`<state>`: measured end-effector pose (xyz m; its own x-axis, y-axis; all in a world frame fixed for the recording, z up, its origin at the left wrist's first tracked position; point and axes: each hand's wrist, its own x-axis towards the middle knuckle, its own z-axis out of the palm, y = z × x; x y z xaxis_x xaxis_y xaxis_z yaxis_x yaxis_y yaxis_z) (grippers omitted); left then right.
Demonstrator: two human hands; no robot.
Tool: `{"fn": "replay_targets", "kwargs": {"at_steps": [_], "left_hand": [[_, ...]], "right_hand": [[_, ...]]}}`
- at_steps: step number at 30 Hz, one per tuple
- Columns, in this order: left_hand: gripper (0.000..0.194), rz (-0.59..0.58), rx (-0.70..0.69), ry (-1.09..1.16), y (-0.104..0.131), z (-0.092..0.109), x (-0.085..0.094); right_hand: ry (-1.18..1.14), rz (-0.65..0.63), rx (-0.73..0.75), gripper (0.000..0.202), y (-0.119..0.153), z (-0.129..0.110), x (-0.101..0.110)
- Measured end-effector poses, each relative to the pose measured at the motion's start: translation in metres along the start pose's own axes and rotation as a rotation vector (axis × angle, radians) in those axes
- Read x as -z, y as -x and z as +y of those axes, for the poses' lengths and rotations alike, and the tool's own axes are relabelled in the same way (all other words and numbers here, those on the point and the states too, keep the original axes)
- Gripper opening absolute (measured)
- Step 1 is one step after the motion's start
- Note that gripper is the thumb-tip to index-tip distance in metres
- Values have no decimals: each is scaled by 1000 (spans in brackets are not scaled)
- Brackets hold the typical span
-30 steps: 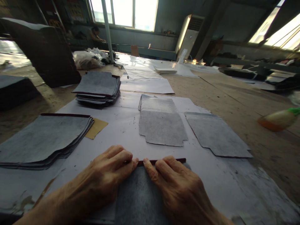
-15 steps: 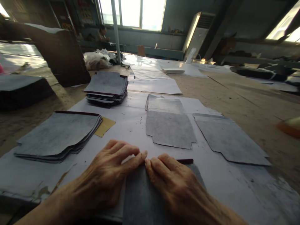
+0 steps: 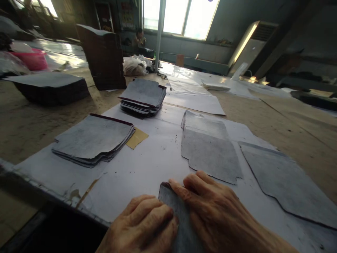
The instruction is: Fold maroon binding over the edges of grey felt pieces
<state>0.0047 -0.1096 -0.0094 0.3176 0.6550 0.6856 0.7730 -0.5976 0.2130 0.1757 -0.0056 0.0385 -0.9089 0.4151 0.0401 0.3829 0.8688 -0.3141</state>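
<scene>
A grey sheet piece (image 3: 181, 218) with a dark edge lies at the table's near side, partly hidden under both my hands. Along its left edge my left hand (image 3: 144, 225) is closed, the fingers curled and the thumb against the piece. My right hand (image 3: 213, 207) lies over its right part, index finger stretched to the dark top corner and thumb apart, pressing it down. Beyond my right hand two similar flat pieces rest on the white paper, a notched grey piece (image 3: 210, 147) and another grey piece (image 3: 286, 179) farther right.
White paper (image 3: 147, 168) covers this part of the table. To the left lie a stack of grey pieces (image 3: 94, 137), a yellow scrap (image 3: 137, 138) and a second stack (image 3: 143, 96). Taller dark stacks (image 3: 102, 59) and a pink basin (image 3: 33, 59) stand farther back. A person (image 3: 139, 38) sits by the window.
My left hand has moved down from the top edge to the left edge of the piece. My right index finger now reaches its top corner. The view has turned left.
</scene>
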Motion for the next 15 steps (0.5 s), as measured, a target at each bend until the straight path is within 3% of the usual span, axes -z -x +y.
{"fn": "replay_targets", "kwargs": {"at_steps": [3,6,10,11,15], "left_hand": [[18,38,-4,-4,0,-2,-1],[25,5,-28,4,0,-3,-6],[30,240,-5,0,0,-2,-13],[29,241,-3,-2,0,-2,-12],[31,-22,-22,33,0,-3,-3]], "right_hand": [[27,19,-16,44,-1,-2,2],[57,-77,-29,50,-2,-4,4],[83,-143,-68,52,-3,-5,5],[86,-133,-67,52,-2,-5,4],[127,-48,-17,54,1,-3,0]]}}
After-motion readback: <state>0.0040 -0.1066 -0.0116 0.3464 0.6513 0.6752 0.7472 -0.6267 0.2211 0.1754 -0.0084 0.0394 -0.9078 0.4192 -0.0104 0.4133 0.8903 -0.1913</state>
